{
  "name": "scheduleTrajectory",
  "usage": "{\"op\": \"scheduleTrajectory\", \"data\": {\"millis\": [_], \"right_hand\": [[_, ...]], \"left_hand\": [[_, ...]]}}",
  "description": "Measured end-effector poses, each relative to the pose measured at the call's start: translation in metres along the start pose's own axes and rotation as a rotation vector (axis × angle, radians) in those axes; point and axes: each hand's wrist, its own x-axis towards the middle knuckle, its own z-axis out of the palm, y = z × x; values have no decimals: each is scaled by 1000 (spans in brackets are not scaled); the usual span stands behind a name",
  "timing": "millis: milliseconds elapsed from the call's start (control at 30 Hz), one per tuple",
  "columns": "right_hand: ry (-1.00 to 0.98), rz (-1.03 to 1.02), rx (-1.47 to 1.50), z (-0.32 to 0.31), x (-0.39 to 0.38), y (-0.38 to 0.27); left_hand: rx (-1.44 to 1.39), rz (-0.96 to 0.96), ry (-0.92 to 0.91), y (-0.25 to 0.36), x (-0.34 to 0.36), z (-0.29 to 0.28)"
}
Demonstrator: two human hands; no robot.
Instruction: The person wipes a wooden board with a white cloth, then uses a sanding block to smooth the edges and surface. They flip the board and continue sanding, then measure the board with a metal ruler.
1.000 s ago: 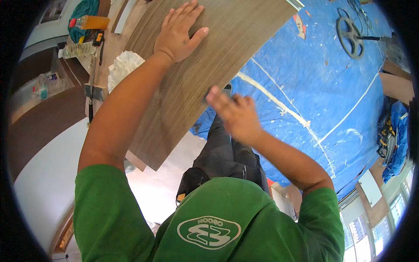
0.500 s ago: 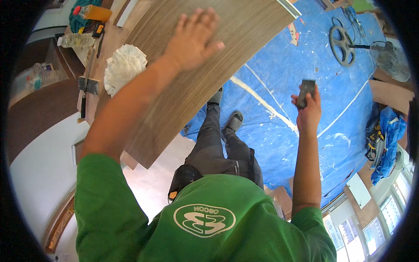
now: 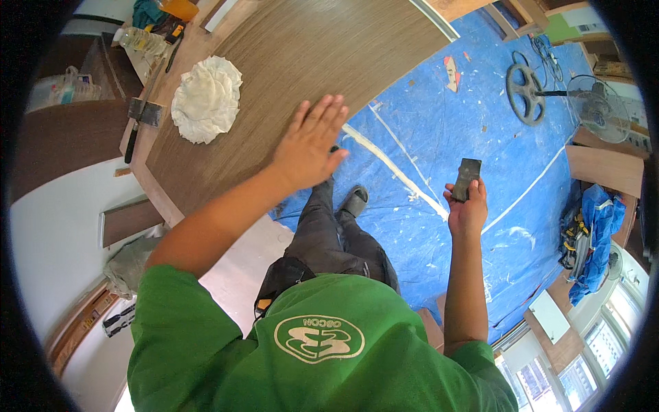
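Observation:
My left hand [image 3: 306, 147], open with its fingers stretched out, is over the near right edge of a brown wood-grain panel [image 3: 274, 75]. Whether the palm touches the panel I cannot tell. Out to the right, above the blue floor sheet, my right hand [image 3: 468, 213] grips a small dark rectangular block [image 3: 467, 180], which sticks up past the fingers. A crumpled white cloth [image 3: 206, 99] lies on the left part of the panel.
Left of the cloth are a long dark-handled tool [image 3: 137, 120], a clear bottle [image 3: 141, 41] and an orange bottle [image 3: 180, 8]. A blue sheet [image 3: 412, 137] covers the floor on the right. A fan [image 3: 596, 103] with a round base stands at the far right.
My left hand has come back toward me across the panel, to its edge. The right hand keeps its hold on the block and sits slightly lower in view. The whole view has shifted a little.

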Motion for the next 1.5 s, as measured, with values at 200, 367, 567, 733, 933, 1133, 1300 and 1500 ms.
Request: {"op": "scheduleTrajectory", "data": {"millis": [200, 367, 567, 733, 933, 1133, 1300, 1500], "right_hand": [[-115, 2, -43, -4, -32, -14], [-284, -64, -153, 22, -39, -21], [-356, -116, -163, 65, -41, -24], [-319, -337, -481, 87, -9, -16], [-169, -1284, -1025, 152, 86, -10], [-133, -1211, -1274, 195, 138, -29], [-139, -1151, -1444, 191, 104, -8], [-287, -1078, -1294, 201, -16, 70]], "left_hand": [[169, -30, 39, 5, 27, 14], [207, -42, 103, 7, 91, 38], [254, -91, 80, 19, 134, 31], [191, 3, 73, 15, 64, 36], [61, 27, -81, 0, -56, -3], [-271, 385, -366, -58, -124, -45], [-197, 250, -80, -141, -113, -66], [-111, 186, 103, -184, -102, -52]]}}
